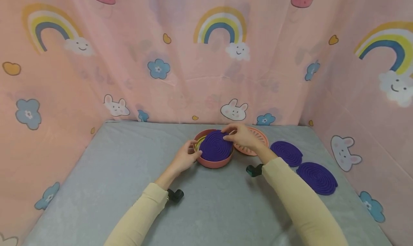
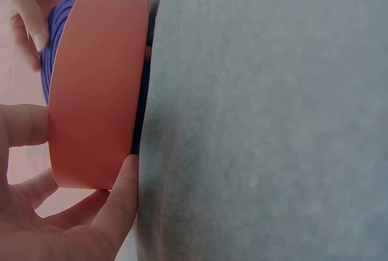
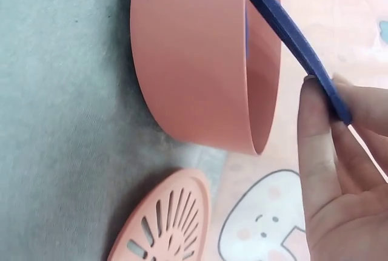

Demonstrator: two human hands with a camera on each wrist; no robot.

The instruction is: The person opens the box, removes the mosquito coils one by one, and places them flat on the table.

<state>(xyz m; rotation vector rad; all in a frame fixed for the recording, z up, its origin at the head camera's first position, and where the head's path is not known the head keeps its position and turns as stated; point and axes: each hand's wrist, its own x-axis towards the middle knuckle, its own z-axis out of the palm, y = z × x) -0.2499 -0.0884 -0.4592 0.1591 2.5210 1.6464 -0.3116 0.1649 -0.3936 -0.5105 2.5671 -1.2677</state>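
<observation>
Grey padded counter (image 1: 129, 188) w/ pink cartoon curtain (image 1: 180, 70) behind; landmark = round pink container (image 1: 213, 161) mid-counter. Its slotted pink lid (image 1: 255, 145) lies flat just right of it, partly behind the right hand. Two spare purple spiral coils (image 1: 286, 153) (image 1: 317, 178) sit further right of container, apart from it. Third purple coil (image 1: 215, 145) rests tilted across the container's mouth, not seated inside. Left hand (image 1: 184, 158) curls round the container's left wall, thumb & fingers bracing it; right hand (image 1: 240, 135) pinches the coil's far-right edge. Risks, as I judge: coil looks thin & brittle, so pressing while it's cocked on the rim could snap it; a loose brace could let the container skid toward the lid. Right wrist cam shows what head cam doesn't: coil edge-on, angled above the rim, fingertips (image 3: 321, 121) clamped on it, plus lid slots up close. Left wrist cam shows thumb (image 2: 124, 194) flat against the wall.
</observation>
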